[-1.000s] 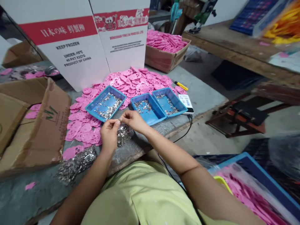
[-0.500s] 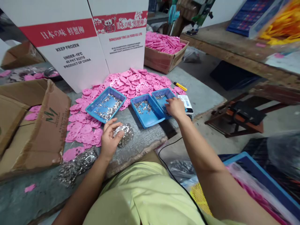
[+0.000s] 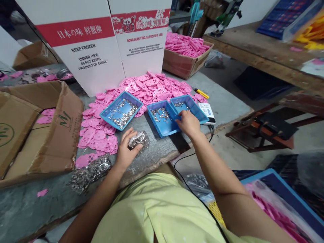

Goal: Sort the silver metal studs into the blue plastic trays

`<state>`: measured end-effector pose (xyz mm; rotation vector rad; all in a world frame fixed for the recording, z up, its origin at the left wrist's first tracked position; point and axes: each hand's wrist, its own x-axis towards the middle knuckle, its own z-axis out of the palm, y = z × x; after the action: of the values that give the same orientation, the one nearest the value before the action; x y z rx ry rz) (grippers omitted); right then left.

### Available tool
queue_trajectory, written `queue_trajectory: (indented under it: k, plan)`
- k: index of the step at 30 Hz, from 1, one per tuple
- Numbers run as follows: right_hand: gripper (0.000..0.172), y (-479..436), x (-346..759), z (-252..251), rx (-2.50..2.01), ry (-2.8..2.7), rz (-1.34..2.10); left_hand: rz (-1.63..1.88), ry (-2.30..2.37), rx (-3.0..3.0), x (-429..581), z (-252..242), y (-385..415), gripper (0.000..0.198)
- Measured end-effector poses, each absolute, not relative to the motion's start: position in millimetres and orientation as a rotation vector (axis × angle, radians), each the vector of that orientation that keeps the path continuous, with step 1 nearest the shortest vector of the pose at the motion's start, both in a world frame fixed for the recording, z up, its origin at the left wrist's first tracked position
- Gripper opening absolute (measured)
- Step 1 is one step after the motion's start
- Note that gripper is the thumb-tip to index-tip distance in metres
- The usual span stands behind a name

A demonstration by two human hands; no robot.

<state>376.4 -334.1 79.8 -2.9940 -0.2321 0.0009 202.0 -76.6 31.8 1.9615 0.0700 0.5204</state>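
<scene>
My left hand [image 3: 126, 150] rests on the table with thumb and fingers around a clear bag of small silvery metal pieces [image 3: 143, 140]. Over the near left side of the right blue tray [image 3: 198, 113], my right hand [image 3: 188, 123] is curled, its fingertips close together by the wall. What those fingertips hold, if anything, is hidden. This tray touches the middle blue tray [image 3: 167, 128]; both have small metal pieces at their far ends. A third blue tray [image 3: 123, 118], tilted to the left, has similar pieces scattered across it.
Flat pink cut-outs [image 3: 152, 84] lie heaped behind the trays. A white printed carton [image 3: 98, 77] stands behind, with an open cardboard box [image 3: 69, 121] at left. A yellow-handled tool [image 3: 202, 93] and a white device [image 3: 207, 113] lie right. Another bag of metal pieces [image 3: 92, 170] lies near my left forearm.
My right hand has moved left and toward me within the right tray, to its near left side. My left hand stays on the bag. The whole view has shifted slightly.
</scene>
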Motion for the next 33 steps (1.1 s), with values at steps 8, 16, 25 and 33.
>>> queue_trajectory:
  k: [8, 16, 25, 33]
  plan:
    - [0.032, -320, 353, 78, -2.885, -0.254, 0.065, 0.589, 0.176, 1.927, 195, 17, -90, 0.049]
    - [0.043, -323, 329, 66, -2.663, -0.448, 0.116, 0.595, 0.274, 1.869, 165, 23, -92, 0.05]
    - [0.041, -310, 309, 67, -2.408, -0.708, 0.187, 0.452, 0.134, 1.774, 175, 76, -116, 0.056]
    - [0.072, -386, 305, 82, -1.61, -0.366, 0.342, 0.252, 0.119, 1.492, 240, 93, -178, 0.062]
